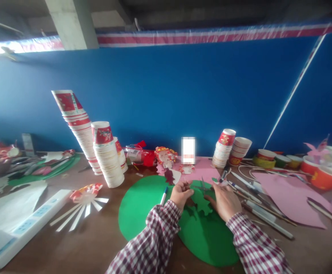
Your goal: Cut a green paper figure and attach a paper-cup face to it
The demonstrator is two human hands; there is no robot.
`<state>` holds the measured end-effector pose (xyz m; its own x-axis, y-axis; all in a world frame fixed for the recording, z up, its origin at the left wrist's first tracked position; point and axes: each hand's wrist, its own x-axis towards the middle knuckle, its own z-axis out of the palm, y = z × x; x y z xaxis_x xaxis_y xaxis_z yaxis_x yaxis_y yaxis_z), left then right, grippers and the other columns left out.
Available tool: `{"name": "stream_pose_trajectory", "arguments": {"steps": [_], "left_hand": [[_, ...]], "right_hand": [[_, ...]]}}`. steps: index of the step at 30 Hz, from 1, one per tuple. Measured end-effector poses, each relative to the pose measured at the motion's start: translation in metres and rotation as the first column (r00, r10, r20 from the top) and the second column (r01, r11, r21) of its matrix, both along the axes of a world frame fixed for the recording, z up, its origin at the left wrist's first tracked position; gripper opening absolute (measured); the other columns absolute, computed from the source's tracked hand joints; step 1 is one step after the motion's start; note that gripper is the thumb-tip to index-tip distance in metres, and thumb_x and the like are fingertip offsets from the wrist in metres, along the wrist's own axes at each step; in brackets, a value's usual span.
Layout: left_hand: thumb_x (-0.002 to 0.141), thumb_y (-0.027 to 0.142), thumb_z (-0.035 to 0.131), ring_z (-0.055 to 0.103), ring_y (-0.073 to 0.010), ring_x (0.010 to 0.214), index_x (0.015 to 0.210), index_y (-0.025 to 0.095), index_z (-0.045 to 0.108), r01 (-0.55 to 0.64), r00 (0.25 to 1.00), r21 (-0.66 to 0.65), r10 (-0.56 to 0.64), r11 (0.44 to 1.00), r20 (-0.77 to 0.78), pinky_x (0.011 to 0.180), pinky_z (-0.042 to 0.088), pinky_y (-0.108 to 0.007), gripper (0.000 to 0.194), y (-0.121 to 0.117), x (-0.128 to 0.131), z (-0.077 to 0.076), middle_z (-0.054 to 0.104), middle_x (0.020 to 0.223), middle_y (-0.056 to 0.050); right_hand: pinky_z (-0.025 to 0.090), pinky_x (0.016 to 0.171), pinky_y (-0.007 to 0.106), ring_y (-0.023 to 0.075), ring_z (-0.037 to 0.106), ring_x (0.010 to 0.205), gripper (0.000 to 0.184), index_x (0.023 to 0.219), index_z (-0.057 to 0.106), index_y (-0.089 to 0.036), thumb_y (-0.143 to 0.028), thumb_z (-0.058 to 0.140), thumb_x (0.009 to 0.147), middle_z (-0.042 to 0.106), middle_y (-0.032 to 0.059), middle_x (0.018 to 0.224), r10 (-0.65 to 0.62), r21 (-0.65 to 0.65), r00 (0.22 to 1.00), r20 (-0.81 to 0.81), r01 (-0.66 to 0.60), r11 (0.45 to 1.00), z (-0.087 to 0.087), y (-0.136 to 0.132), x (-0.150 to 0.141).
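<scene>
My right hand is closed around a pair of scissors, whose blades point away and to the left above the green paper. Just left of the blades, my left hand has its fingers pinched together; what they hold is too small to make out. Both hands are over two large green paper rounds that lie side by side or overlap. Dark, jagged shapes show on the right round below my hands; whether they are shadows or cut pieces I cannot tell. A white pen with a blue cap lies beside my left wrist.
Stacks of paper cups stand at the back left, with more cups at the back right. A paper cup cut into strips and a white power strip lie left. Pens and pink paper are right.
</scene>
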<state>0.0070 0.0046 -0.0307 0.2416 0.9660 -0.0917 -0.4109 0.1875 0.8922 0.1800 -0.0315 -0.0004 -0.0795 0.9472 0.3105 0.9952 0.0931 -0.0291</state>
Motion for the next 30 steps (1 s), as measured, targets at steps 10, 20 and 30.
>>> {"name": "stream_pose_trajectory", "arguments": {"steps": [10, 20, 30], "left_hand": [[0.087, 0.028, 0.054, 0.058, -0.0117, 0.071, 0.103, 0.013, 0.055, -0.033, 0.999, 0.016, 0.033, 0.999, -0.032, 0.061, 0.051, -0.028, 0.022, 0.003, 0.001, -0.003, 0.059, 0.091, -0.003], [0.084, 0.020, 0.057, 0.054, -0.0082, 0.061, 0.100, 0.013, 0.055, -0.037, 0.999, -0.011, 0.037, 0.999, 0.010, 0.053, 0.048, -0.022, 0.017, -0.002, 0.000, 0.006, 0.057, 0.081, 0.000], [0.053, 0.018, 0.080, 0.054, -0.0072, 0.051, 0.094, 0.014, 0.057, 0.002, 0.997, -0.048, 0.001, 0.999, 0.071, 0.051, 0.046, -0.021, 0.048, -0.004, -0.002, 0.013, 0.055, 0.066, 0.004]], "right_hand": [[0.049, 0.073, 0.030, 0.0203, 0.063, 0.080, 0.030, 0.094, 0.061, -0.017, -0.037, 0.038, 0.091, 0.067, 0.0086, 0.088, 0.231, 0.149, 0.807, -0.544, -0.177, 0.973, 0.005, -0.005, -0.019], [0.051, 0.064, 0.027, 0.0173, 0.063, 0.068, 0.029, 0.105, 0.054, -0.016, -0.029, 0.046, 0.080, 0.066, 0.0041, 0.077, 0.172, 0.049, 0.575, -0.800, -0.224, 0.973, -0.006, -0.004, -0.031], [0.041, 0.044, 0.024, 0.0139, 0.051, 0.049, 0.029, 0.103, 0.054, -0.017, -0.034, 0.050, 0.080, 0.058, -0.0003, 0.062, 0.114, 0.024, 0.401, -0.909, -0.223, 0.974, -0.007, 0.001, -0.029]]}}
